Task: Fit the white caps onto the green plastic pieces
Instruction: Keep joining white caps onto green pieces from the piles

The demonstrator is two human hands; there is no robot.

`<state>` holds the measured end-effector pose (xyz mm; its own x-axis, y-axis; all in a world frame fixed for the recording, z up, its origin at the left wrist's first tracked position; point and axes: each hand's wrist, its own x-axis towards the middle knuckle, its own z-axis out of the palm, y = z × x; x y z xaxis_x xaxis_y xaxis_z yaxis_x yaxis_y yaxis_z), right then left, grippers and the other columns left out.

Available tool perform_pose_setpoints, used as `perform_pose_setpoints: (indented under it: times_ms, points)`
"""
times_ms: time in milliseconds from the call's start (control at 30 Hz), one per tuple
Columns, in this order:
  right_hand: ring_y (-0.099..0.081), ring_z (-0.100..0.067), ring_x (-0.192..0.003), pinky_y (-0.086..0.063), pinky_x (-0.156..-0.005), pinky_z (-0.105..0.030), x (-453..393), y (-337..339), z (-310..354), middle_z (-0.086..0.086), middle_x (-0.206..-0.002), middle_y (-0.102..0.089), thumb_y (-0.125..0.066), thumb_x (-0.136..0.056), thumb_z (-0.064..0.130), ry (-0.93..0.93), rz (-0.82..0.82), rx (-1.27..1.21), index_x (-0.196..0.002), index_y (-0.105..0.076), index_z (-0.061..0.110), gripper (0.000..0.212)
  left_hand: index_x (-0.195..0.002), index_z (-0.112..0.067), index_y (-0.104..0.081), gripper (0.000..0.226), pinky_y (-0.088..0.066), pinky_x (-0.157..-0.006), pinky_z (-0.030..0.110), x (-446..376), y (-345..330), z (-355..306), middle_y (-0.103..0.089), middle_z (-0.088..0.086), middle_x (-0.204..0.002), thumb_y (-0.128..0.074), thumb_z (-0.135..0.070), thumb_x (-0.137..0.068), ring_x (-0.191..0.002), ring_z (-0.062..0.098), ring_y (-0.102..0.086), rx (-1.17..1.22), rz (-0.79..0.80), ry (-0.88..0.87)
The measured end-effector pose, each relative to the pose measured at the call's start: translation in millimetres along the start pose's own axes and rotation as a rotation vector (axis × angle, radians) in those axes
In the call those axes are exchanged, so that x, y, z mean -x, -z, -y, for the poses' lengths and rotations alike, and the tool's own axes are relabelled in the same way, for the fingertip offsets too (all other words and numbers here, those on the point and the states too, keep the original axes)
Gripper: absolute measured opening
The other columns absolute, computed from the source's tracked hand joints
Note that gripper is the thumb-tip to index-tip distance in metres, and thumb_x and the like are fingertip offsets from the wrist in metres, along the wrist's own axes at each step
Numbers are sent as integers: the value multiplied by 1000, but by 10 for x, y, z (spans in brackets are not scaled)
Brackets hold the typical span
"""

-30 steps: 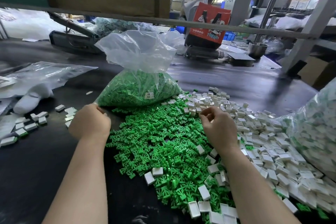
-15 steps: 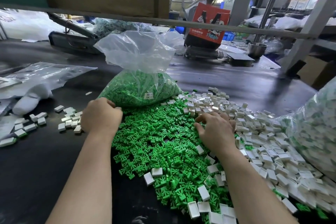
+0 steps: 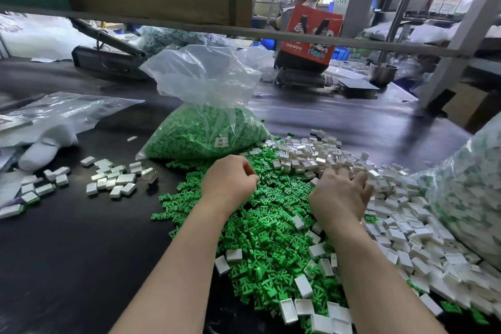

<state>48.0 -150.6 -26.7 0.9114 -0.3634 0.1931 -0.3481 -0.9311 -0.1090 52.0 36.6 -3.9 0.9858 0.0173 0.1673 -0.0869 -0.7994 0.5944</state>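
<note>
A heap of loose green plastic pieces [image 3: 265, 228] lies on the dark table in front of me. A heap of white caps [image 3: 406, 228] borders it on the right, with a few caps scattered over the green. My left hand [image 3: 229, 183] rests on the far edge of the green heap, fingers curled under; what they hold is hidden. My right hand [image 3: 340, 194] lies palm down where the two heaps meet, fingers spread and tips pushed into the white caps. A small cluster of white capped pieces [image 3: 113, 179] sits to the left of my left hand.
A clear bag of green pieces [image 3: 206, 133] stands just behind the heap. A large bag of white parts [image 3: 471, 187] leans at the right. A white glove [image 3: 43, 149] and flat plastic bags [image 3: 67, 108] lie at left. A metal bar [image 3: 298, 38] crosses overhead; a person sits beyond.
My left hand has moved right from the capped cluster onto the green heap. My right hand has dropped and spread its fingers into the white caps.
</note>
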Motion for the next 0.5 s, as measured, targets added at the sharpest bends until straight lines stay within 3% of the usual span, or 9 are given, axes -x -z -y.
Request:
perform_pose_setpoints:
  times_ms: [200, 400, 500]
  points:
    - [-38, -29, -115, -32, -93, -40, -17, -15, -5, -6, -124, -53, -42, -84, 11, 26, 22, 22, -112, -57, 17, 32, -85, -24, -70, 8, -53, -70, 28, 18, -112, -51, -66, -9, -80, -66, -30, -87, -79, 14, -63, 23, 47, -56]
    - [-42, -22, -93, -31, -80, -36, -56, -78, -23, 1, -82, -53, -47, -90, 17, 42, -106, -114, -96, -57, 18, 12, -85, -23, -70, 7, -55, -71, 31, 10, -163, -51, -66, -9, -78, -67, -29, -87, -77, 14, -64, 80, 78, -78]
    - [-45, -21, -88, -33, -79, -35, -71, -98, -25, 3, -74, -54, -51, -89, 19, 50, -148, -154, -89, -57, 19, 6, -85, -24, -70, 6, -54, -71, 29, 8, -183, -39, -65, -10, -79, -67, -29, -88, -78, 12, -63, 98, 93, -86]
